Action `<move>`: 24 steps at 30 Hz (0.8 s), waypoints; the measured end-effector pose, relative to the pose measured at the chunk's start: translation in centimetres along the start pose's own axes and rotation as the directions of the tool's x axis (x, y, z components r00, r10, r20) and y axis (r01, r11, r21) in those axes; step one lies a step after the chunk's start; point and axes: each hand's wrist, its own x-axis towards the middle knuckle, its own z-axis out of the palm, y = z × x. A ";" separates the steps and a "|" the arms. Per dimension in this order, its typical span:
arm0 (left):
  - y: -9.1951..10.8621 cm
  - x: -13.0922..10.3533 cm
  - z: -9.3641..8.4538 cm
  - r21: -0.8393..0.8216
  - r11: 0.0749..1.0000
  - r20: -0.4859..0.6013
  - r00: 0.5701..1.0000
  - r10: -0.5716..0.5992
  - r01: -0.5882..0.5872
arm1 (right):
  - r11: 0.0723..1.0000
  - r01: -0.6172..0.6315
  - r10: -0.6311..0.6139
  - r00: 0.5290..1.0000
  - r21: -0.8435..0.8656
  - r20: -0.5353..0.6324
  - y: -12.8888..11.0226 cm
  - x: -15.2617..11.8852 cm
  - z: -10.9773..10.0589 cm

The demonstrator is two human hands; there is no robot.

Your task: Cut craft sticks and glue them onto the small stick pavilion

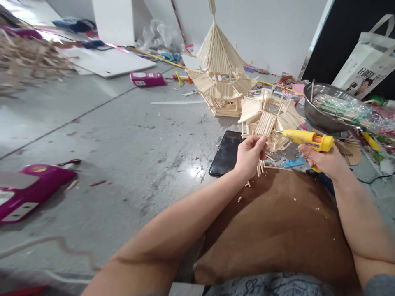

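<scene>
My right hand (322, 161) grips a yellow glue gun (308, 139), its nozzle pointing left at a small structure of wooden sticks (268, 119). Close to that structure's lower front, my left hand (253, 153) is closed in a pinch; whatever is between its fingertips is too small to make out. A black phone (226, 153) lies on the floor just left of this hand. Behind stands a taller stick tower (220, 82) with a pointed roof. Loose short sticks (261, 167) are below my left hand.
A metal bowl (319, 117) holding bagged sticks stands at right, near a white bag (364, 61). Purple power strips (148, 79) lie on the grey floor (138, 135) at left. A brown board (277, 230) is in front of me. Wood pieces (33, 57) are piled far left.
</scene>
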 end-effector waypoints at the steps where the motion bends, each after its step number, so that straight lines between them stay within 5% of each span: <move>1: -0.1 0.0 0.0 0.000 1.000 -0.004 1.000 0.002 -0.002 | 0.999 -0.023 0.023 1.000 -0.047 -0.005 -0.4 0.1 0.2; 7: -0.4 0.1 0.1 -0.010 1.000 -0.004 1.000 0.009 -0.009 | 0.958 -0.015 -0.007 0.997 -0.286 -0.076 -2.1 0.4 1.2; 24: -0.4 0.3 0.0 -0.010 1.000 -0.006 1.000 -0.006 0.005 | 0.921 0.041 -0.078 0.994 -0.388 -0.081 -1.6 1.2 1.7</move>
